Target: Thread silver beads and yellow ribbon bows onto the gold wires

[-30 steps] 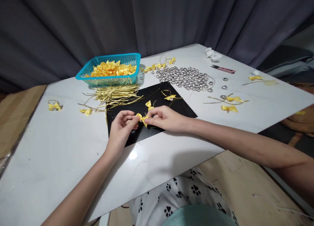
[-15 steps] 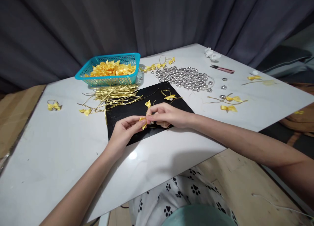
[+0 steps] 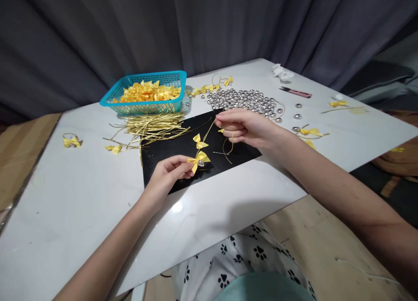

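Observation:
Over the black mat [image 3: 163, 161], my left hand [image 3: 171, 169] pinches a yellow ribbon bow [image 3: 201, 157] by its left side. A silver bead [image 3: 200, 164] sits at the middle of that bow. Just above it lies another yellow bow [image 3: 199, 141], apart from my fingers. My right hand [image 3: 244, 126] is raised over the mat's right part, thumb and forefinger closed on a thin cord [image 3: 209, 129] that slants down toward the bows. A loop of thin cord hangs below this hand. Behind its fingers, another bow is mostly hidden.
A teal basket [image 3: 107, 101] of yellow bows stands at the back left, with a bundle of gold twist ties [image 3: 156, 126] before it. Silver beads [image 3: 243, 101] lie heaped behind the mat. Pink-handled thread snips [image 3: 298, 93] and loose bows lie at the right.
My right hand has moved up and right, away from my left hand, drawing the thin cord out. The bow and bead in my left hand now show more fully.

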Tool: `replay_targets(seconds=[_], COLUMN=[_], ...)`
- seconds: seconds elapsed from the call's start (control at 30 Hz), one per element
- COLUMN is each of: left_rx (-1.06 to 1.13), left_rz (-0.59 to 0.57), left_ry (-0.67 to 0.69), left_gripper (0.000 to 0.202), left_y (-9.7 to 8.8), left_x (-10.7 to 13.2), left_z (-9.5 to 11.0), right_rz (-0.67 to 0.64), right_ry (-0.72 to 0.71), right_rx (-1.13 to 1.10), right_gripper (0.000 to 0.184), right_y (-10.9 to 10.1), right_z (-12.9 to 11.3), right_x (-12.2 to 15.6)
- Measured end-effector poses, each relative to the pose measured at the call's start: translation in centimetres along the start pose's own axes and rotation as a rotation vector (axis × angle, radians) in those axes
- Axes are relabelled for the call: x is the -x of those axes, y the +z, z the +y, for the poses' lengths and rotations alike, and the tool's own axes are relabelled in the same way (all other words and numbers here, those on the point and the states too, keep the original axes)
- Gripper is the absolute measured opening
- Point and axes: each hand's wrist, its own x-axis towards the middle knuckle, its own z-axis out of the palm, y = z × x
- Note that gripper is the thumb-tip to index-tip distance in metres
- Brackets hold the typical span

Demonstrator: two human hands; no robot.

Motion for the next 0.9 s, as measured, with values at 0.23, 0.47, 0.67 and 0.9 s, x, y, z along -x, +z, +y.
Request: replay_targets(seconds=[0.23, 0.47, 0.67, 0.9], left_rx=[-0.021, -0.214, -0.23, -0.205], left_rz=[0.095, 0.261, 0.386, 0.414], left_ry=[0.06, 0.203, 0.23, 0.277], left_gripper=[0.015, 0.019, 0.019, 0.018], left_y=[-0.2, -0.7, -1.3, -1.8], left_x=[0.0, -0.5, -1.0, -1.3], left_z=[0.0, -0.4, -0.6, -0.6], right_rz=[0.03, 0.047, 0.119, 0.017], right_ry=[-0.073, -0.083, -0.245, -0.516], right_rx=[0.308, 0.784, 0.789, 0.607], right_gripper=[0.016, 0.025, 0.029, 0.029], right_y=[-1.6, -4.9, -6.9, -8.6], right_z=[-1.3, -4.7, -6.0, -5.3], right_x=[0.5, 3.7, 6.6, 7.0])
